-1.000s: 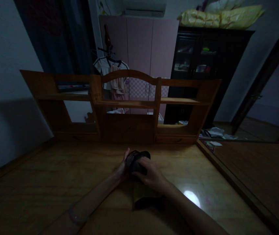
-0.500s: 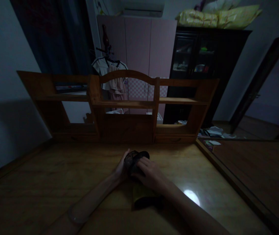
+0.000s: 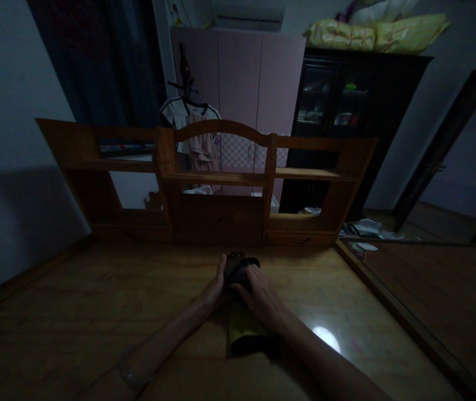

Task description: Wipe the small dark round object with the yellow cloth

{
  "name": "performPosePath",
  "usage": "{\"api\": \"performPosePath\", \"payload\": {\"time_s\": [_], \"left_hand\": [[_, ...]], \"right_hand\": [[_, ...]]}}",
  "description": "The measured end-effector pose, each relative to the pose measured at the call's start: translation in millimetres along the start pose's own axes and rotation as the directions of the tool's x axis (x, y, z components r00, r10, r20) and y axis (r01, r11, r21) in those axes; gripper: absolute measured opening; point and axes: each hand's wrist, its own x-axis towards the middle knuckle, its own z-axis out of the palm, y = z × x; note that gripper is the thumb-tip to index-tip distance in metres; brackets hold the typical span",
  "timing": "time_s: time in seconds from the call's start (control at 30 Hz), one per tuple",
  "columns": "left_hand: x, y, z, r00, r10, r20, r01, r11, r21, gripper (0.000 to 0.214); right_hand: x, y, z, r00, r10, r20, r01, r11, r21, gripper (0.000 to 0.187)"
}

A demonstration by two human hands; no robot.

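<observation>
Over the wooden table (image 3: 146, 301) both hands meet on a dark rounded object (image 3: 238, 273), too dim to name. It has a blackish rim or flap and a brownish part at its far end. My left hand (image 3: 218, 284) grips its left side, thumb up along the edge. My right hand (image 3: 261, 292) is closed over its right side, with the fingertips on the black part. Below the hands a yellowish-green item with a black end (image 3: 244, 328) lies on the tabletop, partly covered by my right hand and forearm; its kind is unclear.
A wooden shelf unit (image 3: 217, 178) with small drawers stands along the table's far edge. At the left is a wall (image 3: 12, 167). A raised wooden edge (image 3: 372, 278) runs down the right. Behind are a pink wardrobe (image 3: 238, 83), hanging clothes and a dark cabinet (image 3: 372, 100).
Both hands and the dark object have shifted slightly to the right. The object has turned a little, and less of its far end shows. The yellowish item lies about where it was.
</observation>
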Motion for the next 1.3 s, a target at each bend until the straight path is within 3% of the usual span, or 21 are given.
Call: {"api": "performPosePath", "payload": {"time_s": [0.2,0.4,0.57,0.73,1.1,1.3], "left_hand": [[-4.7,-1.5,-0.1,0.995,-0.052,0.084,0.047,0.997,0.068,0.076],[-6.3,0.3,0.2,0.986,-0.162,0.043,0.153,0.975,0.160,0.087],[-8.8,1.7,2.6,0.995,-0.091,0.048,0.086,0.992,0.094,0.078],[-8.6,7.5,8.4,0.999,-0.021,0.046,0.021,1.000,-0.005,0.068],[-14.0,13.4,15.8,0.996,-0.056,-0.068,0.058,0.998,0.026,0.067],[-12.2,10.1,12.5,0.999,-0.041,-0.033,0.042,0.998,0.043,0.067]], "right_hand": [[0.7,-2.2,-3.9,0.999,0.045,-0.025,-0.044,0.999,0.022,0.013],[-0.7,-2.2,-5.1,0.999,0.039,-0.006,-0.039,0.996,0.079,0.010],[-2.4,-6.9,-10.5,1.000,-0.015,0.018,0.012,0.989,0.149,0.005],[-2.6,-9.3,-13.8,0.996,-0.061,0.058,0.050,0.982,0.180,0.017],[-0.5,-1.2,-1.8,0.998,0.005,0.057,-0.014,0.988,0.153,0.024],[0.4,-2.2,-5.9,0.999,-0.010,0.035,0.003,0.985,0.170,0.017]]}}
